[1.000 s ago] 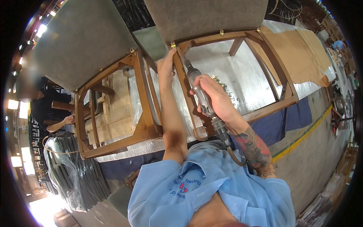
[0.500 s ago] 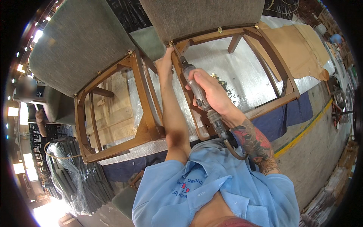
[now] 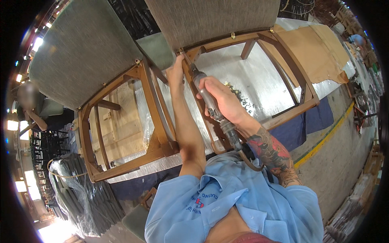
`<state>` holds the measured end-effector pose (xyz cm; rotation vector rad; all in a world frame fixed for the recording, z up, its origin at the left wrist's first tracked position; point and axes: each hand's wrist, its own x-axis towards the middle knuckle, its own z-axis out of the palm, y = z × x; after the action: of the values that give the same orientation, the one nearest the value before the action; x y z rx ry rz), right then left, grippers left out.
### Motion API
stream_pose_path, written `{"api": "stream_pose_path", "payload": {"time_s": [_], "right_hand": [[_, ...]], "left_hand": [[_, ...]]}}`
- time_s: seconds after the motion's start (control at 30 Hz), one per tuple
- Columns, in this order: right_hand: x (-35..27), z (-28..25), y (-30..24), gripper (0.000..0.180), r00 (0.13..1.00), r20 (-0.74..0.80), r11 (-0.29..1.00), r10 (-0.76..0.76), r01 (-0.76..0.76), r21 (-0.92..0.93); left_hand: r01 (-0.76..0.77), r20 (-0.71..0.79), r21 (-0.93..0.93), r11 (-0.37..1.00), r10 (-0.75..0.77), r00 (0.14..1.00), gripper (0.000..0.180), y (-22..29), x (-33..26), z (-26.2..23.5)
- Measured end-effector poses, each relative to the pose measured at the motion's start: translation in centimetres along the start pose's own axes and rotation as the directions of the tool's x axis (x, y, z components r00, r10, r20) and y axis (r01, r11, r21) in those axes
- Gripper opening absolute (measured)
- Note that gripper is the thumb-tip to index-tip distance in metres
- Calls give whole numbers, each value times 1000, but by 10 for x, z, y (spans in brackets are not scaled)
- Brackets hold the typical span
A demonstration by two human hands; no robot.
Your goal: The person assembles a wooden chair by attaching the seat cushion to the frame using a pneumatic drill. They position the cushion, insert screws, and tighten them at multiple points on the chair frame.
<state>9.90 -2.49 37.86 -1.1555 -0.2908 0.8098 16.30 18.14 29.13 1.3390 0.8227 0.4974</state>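
My right hand (image 3: 224, 97) is wrapped round an air screwdriver (image 3: 208, 99), whose hose (image 3: 249, 161) curves back toward my shirt. Its narrow tip slants up to the near-left corner of the upholstered grey panel (image 3: 219, 18), where this meets a brown wooden chair frame (image 3: 304, 77). At that corner, my left hand (image 3: 176, 73) has its fingers closed by a small metal bracket (image 3: 181, 51); what they pinch is too small to make out. More brass-coloured brackets (image 3: 233, 35) sit along the panel's edge. Dark screws (image 3: 240, 98) lie heaped inside the frame on the silvery covering (image 3: 265, 75).
To the left stands a second wooden chair frame (image 3: 153, 107) with a grey panel (image 3: 83, 52). Brown cardboard (image 3: 310, 50) lies at the right. Plastic-wrapped dark panels (image 3: 83, 194) are stacked at lower left. Another person (image 3: 34, 101) is at the far left.
The whole view has shifted slightly. Both hands and the screwdriver keep their places at the chair corner. The person at the far left has changed posture, with an arm now raised.
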Motion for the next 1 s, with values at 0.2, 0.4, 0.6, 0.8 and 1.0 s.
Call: {"api": "stream_pose_path", "payload": {"time_s": [0.2,0.4,0.6,0.8,1.0], "right_hand": [[3,6,0,27,1000,-8,1000,24,-24,18],[6,8,-3,25,999,-29,999,24,-25,-22],[5,9,-4,23,998,-51,999,35,-36,-32],[5,11,-3,24,998,-45,998,42,-44,-36],[4,11,-2,23,998,-48,997,33,-37,-72]], "left_hand": [[-15,9,-46,999,16,1000,47,-6,2,1],[22,24,9,1000,-22,999,47,2,-2,1],[6,29,-35,999,-5,1000,54,4,-8,2],[29,25,-29,999,-28,999,55,3,-6,-1],[21,41,-12,1000,-20,999,56,1,-4,0]]}}
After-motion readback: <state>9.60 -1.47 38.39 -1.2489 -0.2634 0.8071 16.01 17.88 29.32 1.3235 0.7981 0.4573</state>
